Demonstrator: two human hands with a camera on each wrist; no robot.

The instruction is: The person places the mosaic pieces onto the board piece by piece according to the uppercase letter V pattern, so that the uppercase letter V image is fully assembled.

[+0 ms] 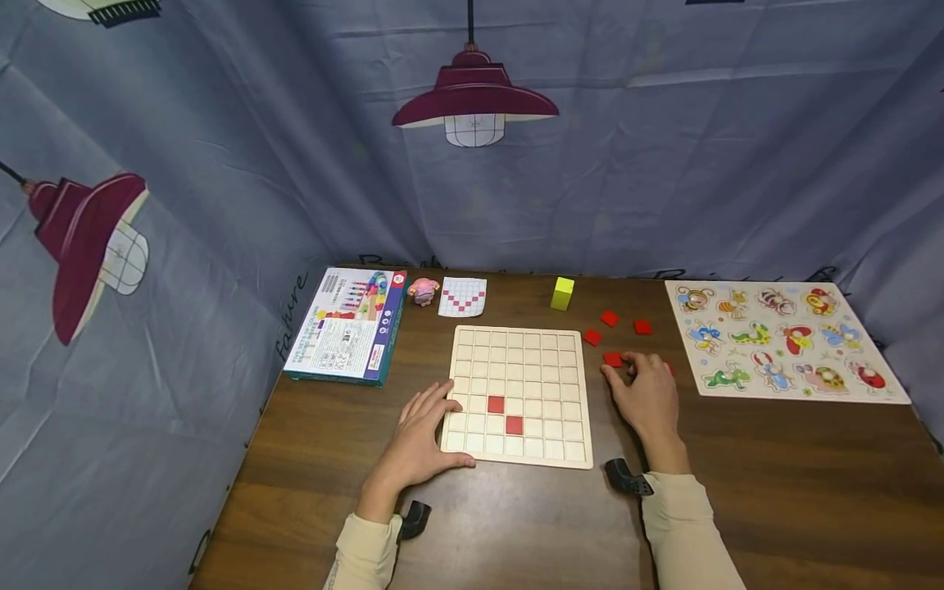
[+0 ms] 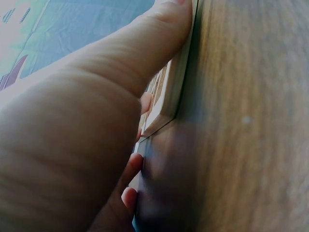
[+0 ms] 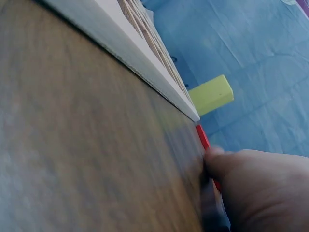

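Red square tile lies on the table just right of the grid board, pinched under the right hand's curled fingertips. Flat and open, the left hand presses the board's near-left corner.

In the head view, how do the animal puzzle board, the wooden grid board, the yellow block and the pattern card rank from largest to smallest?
1. Animal puzzle board, largest.
2. Wooden grid board; it lies nearer the camera, yet looks smaller.
3. Pattern card.
4. Yellow block, smallest.
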